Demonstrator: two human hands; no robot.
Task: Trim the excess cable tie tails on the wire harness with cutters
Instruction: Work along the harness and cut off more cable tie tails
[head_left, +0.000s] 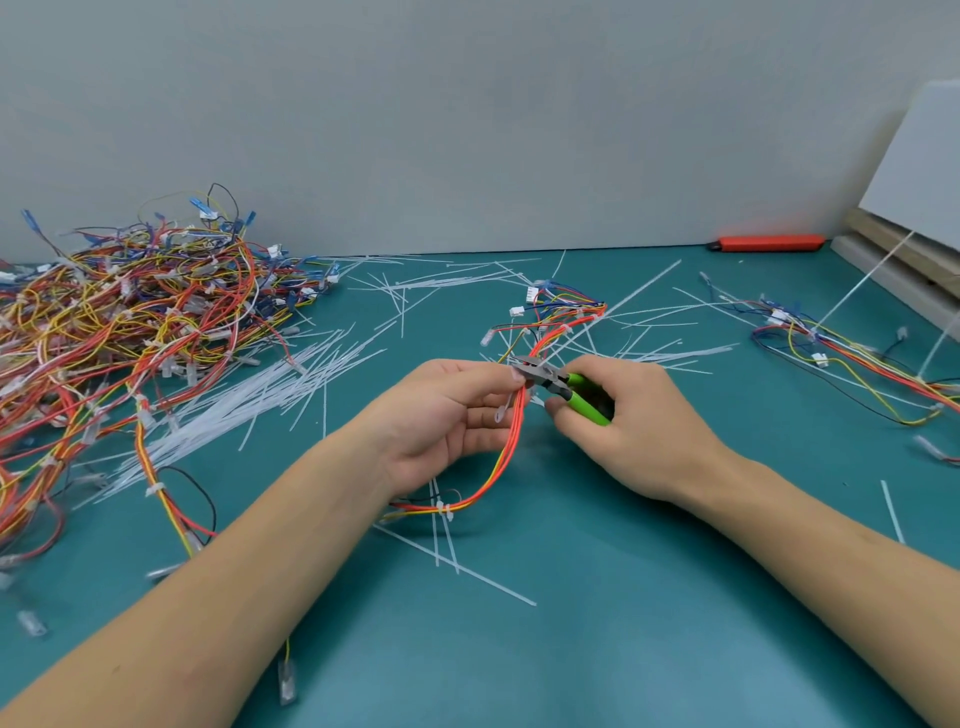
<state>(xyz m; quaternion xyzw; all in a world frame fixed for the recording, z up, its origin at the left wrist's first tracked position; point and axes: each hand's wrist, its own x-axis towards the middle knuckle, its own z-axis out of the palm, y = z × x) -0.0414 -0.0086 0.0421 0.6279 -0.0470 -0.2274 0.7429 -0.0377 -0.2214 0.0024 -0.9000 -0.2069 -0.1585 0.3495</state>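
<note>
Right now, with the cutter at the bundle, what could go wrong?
1. The green-handled cutters in the right hand have their tip right at the red and yellow wire harness; it may nick a wire.
2. The left hand's fingertips pinch the harness beside the blades.

Red-orange-yellow wire harness (511, 441) loops above the teal mat, white cable tie (443, 510) on its lower bend. Green-handled cutters (561, 387) nose touches the bundle's upper part.

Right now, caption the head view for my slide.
Left hand holds the wire harness while right hand applies green-handled cutters.
</note>
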